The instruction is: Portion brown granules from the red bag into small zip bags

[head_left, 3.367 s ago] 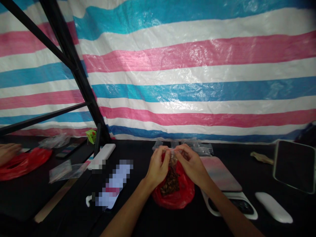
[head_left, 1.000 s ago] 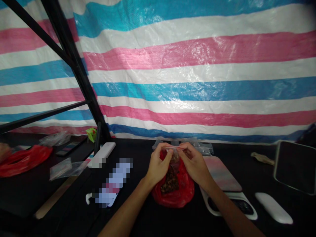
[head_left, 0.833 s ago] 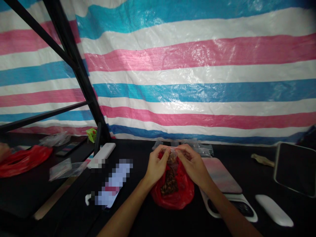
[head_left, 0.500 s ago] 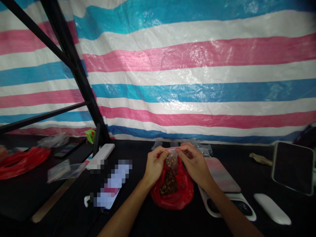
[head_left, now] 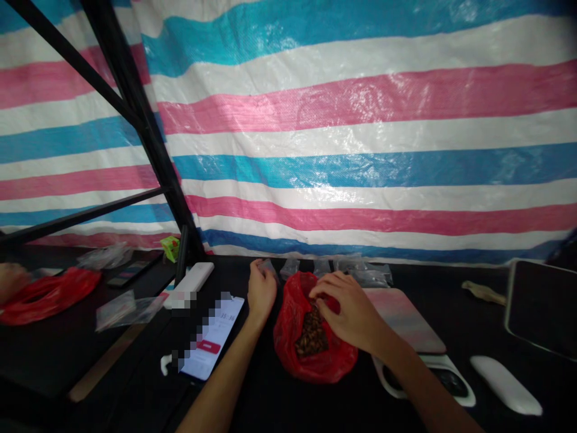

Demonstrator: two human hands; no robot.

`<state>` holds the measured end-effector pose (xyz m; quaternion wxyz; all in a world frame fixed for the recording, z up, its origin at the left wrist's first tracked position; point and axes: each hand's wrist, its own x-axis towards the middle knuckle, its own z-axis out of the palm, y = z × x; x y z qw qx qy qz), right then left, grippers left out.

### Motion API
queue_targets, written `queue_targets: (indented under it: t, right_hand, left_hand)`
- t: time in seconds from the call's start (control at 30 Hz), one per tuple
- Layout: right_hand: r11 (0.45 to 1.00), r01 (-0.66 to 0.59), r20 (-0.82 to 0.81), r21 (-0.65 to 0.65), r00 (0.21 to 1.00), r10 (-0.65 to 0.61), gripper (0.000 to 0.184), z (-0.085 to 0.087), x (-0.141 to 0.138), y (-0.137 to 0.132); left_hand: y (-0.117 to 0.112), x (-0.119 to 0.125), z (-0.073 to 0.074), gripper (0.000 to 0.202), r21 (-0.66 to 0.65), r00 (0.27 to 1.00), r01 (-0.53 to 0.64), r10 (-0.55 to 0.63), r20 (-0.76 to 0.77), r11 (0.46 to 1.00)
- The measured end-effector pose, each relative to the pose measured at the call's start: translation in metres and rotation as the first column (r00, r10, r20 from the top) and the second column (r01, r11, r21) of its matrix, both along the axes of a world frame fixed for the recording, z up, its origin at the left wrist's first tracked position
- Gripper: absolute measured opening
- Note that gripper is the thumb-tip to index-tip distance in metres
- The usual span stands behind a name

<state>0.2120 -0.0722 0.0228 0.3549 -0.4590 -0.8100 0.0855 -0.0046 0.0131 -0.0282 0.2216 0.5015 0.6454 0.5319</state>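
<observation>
A red plastic bag [head_left: 315, 364] lies open on the black table, with brown dried pieces [head_left: 311, 338] showing in its mouth. My right hand [head_left: 350, 311] rests over that mouth with its fingers curled down into the pieces, and the tips are hidden. My left hand [head_left: 261, 290] has reached to the back left of the red bag. Its fingers are closed on a small clear bag [head_left: 269, 266] at the end of a row of small clear bags [head_left: 356, 273] along the tarp.
A kitchen scale [head_left: 406, 322] with a pink top stands right of the red bag. A phone [head_left: 211, 338] and a white bar [head_left: 195, 279] lie to the left, a white oblong thing [head_left: 505, 385] and a dark tray [head_left: 541, 307] to the right. Another person's hand [head_left: 11, 279] is by a second red bag [head_left: 49, 291].
My hands held a small clear bag together above the red bag. They have parted: the left carried it to the back left, and the right dropped into the red bag.
</observation>
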Motion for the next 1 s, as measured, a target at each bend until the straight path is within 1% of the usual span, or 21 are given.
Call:
queue_targets:
  t: [0.07,0.13,0.17,0.2,0.23,0.27,0.3,0.33,0.4,0.43,0.53,0.6,0.67,0.73,0.77,0.8,0.83,0.87,0.9,0.97,1.0]
  right_hand:
    - [0.999,-0.016,0.100,-0.028,0.995,0.019,0.040,0.000,-0.002,-0.004]
    - [0.999,-0.009,0.151,-0.045,0.988,0.016,0.047,-0.002,-0.001,-0.005]
    - [0.999,0.002,0.169,-0.048,0.986,0.006,0.049,-0.003,0.000,-0.005]
    - [0.999,0.019,0.184,-0.049,0.983,-0.009,0.050,-0.005,0.002,-0.004]
    - [0.998,0.037,0.200,-0.048,0.980,-0.027,0.052,-0.006,0.004,-0.003]
    - [0.997,0.054,0.215,-0.047,0.976,-0.043,0.054,-0.008,0.006,-0.002]
    - [0.997,0.066,0.230,-0.046,0.972,-0.054,0.055,-0.009,0.009,-0.001]
    - [0.996,0.071,0.245,-0.047,0.968,-0.058,0.056,-0.009,0.011,0.000]
    - [0.996,0.072,0.277,-0.051,0.959,-0.055,0.058,-0.010,0.016,0.001]
    - [0.996,0.072,0.292,-0.052,0.955,-0.054,0.059,-0.010,0.018,0.001]
    - [0.994,0.091,0.337,-0.053,0.939,-0.068,0.060,-0.009,0.023,0.001]
    - [0.992,0.110,0.359,-0.057,0.930,-0.083,0.059,-0.008,0.026,0.001]
    - [0.988,0.136,0.375,-0.073,0.922,-0.099,0.056,-0.006,0.028,0.001]
    - [0.981,0.162,0.383,-0.109,0.917,-0.109,0.051,-0.004,0.028,0.001]
    - [0.976,0.171,0.382,-0.132,0.918,-0.109,0.047,-0.003,0.028,0.001]
    - [0.973,0.172,0.377,-0.155,0.920,-0.103,0.043,-0.002,0.028,0.001]
    - [0.970,0.166,0.369,-0.176,0.925,-0.091,0.040,-0.002,0.027,0.001]
    - [0.969,0.157,0.359,-0.193,0.930,-0.079,0.037,-0.001,0.027,0.001]
    - [0.968,0.146,0.345,-0.203,0.936,-0.069,0.036,0.000,0.026,0.001]
    - [0.971,0.133,0.308,-0.201,0.949,-0.066,0.038,0.000,0.025,0.003]
    - [0.973,0.131,0.288,-0.193,0.955,-0.071,0.039,0.000,0.024,0.004]
  left_hand:
    - [-0.005,0.003,-0.004,0.044,-0.005,0.980,-0.015,0.014,-0.200,1.000]
    - [-0.010,0.007,-0.004,0.054,0.069,0.931,-0.062,0.083,-0.354,0.996]
    - [-0.012,0.009,-0.001,0.053,0.117,0.910,-0.073,0.114,-0.400,0.990]
    - [-0.013,0.010,0.002,0.048,0.165,0.899,-0.056,0.122,-0.421,0.985]
    - [-0.014,0.011,0.005,0.039,0.208,0.902,-0.005,0.095,-0.422,0.978]
    - [-0.014,0.012,0.010,0.030,0.241,0.915,0.076,0.029,-0.403,0.968]
    - [-0.015,0.013,0.014,0.026,0.260,0.926,0.179,-0.073,-0.371,0.949]
    - [-0.017,0.013,0.019,0.027,0.267,0.926,0.281,-0.187,-0.328,0.922]
    - [-0.022,0.014,0.028,0.029,0.218,0.893,0.424,-0.365,-0.264,0.879]
    - [-0.026,0.014,0.032,0.028,0.175,0.866,0.472,-0.416,-0.278,0.864]
    - [-0.037,0.013,0.042,0.022,0.033,0.755,0.568,-0.505,-0.419,0.822]
    - [-0.040,0.010,0.044,0.023,-0.054,0.688,0.607,-0.558,-0.464,0.793]
    - [-0.040,0.009,0.043,0.032,-0.130,0.621,0.666,-0.643,-0.448,0.734]
    - [-0.037,0.008,0.040,0.034,-0.176,0.566,0.731,-0.730,-0.383,0.659]
    - [-0.035,0.008,0.038,0.033,-0.175,0.555,0.755,-0.758,-0.343,0.632]
    - [-0.032,0.009,0.036,0.034,-0.156,0.558,0.770,-0.772,-0.305,0.618]
    - [-0.031,0.009,0.035,0.035,-0.119,0.572,0.778,-0.773,-0.273,0.617]
    - [-0.029,0.009,0.033,0.036,-0.066,0.599,0.774,-0.762,-0.247,0.630]
    - [-0.027,0.009,0.032,0.037,-0.009,0.636,0.756,-0.737,-0.228,0.655]
    - [-0.024,0.008,0.029,0.039,0.073,0.727,0.675,-0.646,-0.233,0.734]
    - [-0.022,0.007,0.027,0.040,0.081,0.764,0.624,-0.584,-0.276,0.778]
